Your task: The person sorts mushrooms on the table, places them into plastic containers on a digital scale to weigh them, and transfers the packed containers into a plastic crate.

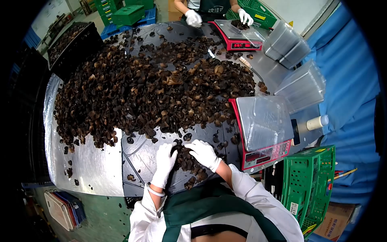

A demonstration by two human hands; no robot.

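Note:
Both my hands wear white gloves and rest at the near edge of the table. Between them lies a small heap of dark, curled dried pieces (186, 160). My left hand (165, 160) is at the heap's left side, thumb apart from the fingers. At its upper right, my right hand (203, 153) touches the pieces with its fingertips, fingers spread a little. Beyond both hands spreads a large pile of the same brown-black pieces (153, 88). To the right, a red scale (264, 157) bears a clear plastic container (264, 121).
Across the table, a co-worker's gloved hands (245, 17) are near a second red scale (242, 45). Stacked clear containers (300, 86), a white bottle (317, 122) and green crates (308, 185) are on the right. A black crate (74, 48) stands at the back left.

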